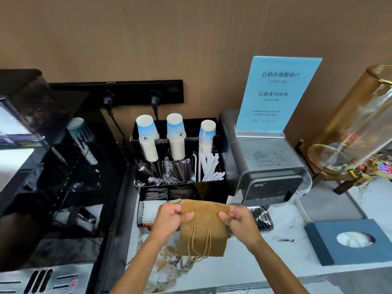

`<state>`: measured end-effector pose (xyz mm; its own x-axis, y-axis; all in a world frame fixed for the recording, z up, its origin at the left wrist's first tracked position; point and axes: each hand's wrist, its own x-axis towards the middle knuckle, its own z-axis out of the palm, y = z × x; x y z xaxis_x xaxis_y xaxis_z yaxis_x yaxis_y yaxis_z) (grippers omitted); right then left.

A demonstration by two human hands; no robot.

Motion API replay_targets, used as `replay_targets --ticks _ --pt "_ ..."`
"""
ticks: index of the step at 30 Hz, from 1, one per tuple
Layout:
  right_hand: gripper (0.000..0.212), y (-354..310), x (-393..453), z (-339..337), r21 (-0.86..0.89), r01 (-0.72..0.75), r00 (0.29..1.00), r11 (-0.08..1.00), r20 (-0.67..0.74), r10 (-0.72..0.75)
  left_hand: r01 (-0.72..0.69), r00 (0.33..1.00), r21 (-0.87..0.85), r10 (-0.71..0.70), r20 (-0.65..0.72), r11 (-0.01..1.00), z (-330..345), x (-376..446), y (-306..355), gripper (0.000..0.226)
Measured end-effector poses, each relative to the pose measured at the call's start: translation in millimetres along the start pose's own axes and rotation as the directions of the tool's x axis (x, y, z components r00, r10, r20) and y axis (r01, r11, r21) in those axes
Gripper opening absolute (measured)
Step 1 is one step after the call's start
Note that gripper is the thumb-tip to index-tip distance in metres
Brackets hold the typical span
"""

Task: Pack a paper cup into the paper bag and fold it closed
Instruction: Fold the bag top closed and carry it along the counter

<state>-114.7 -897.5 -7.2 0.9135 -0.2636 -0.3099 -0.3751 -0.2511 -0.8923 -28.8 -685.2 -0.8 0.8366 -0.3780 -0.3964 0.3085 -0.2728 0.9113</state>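
Pinching the flat brown paper bag [202, 228] at its far edge, my left hand [171, 217] grips one corner, thumb on top, and my right hand [237, 219] clamps the other, above the marbled counter [280, 257]. The kraft paper looks matte and creased, twine handles dangling toward me. I judge I'm opening it; no cup is visibly packed. Next comes a glossy white-and-blue paper cup [175, 136] from the upturned stacks beyond.

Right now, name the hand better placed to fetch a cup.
Left. The left hand sits more directly below the cup stacks; the right hand can keep its grip on the paper bag.
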Motion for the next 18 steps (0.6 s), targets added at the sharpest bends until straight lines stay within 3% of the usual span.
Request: replay_targets --ticks 1,4,9,13,16,18 --pt "0.025 -9 0 -2 0.033 0.003 1.000 0.999 -0.009 -0.003 -0.019 1.000 -0.011 0.019 0.009 1.000 -4 0 6 0.013" --pt "0.034 -35 -1 -4 0.115 0.063 0.998 0.991 -0.025 -0.060 -0.103 0.995 -0.046 0.103 0.013 0.994 -14 -1 22 0.012" --pt "0.022 -72 -9 -2 0.222 0.142 0.985 0.965 -0.129 -0.115 -0.217 0.976 -0.063 0.218 0.019 0.974 -11 -8 40 0.029" --pt "0.027 -82 -19 8 0.355 0.155 0.968 0.922 -0.239 -0.071 -0.264 0.963 0.010 0.263 0.067 0.965 -5 -10 40 0.018" --pt "0.026 -80 -27 10 0.371 0.147 0.954 0.917 -0.297 -0.033 -0.258 0.959 0.000 0.256 0.119 0.966 0 -12 40 0.042" --pt "0.026 -78 -36 6 0.338 0.141 0.949 0.931 -0.313 -0.030 -0.252 0.957 -0.021 0.253 0.140 0.967 3 -10 39 0.024"
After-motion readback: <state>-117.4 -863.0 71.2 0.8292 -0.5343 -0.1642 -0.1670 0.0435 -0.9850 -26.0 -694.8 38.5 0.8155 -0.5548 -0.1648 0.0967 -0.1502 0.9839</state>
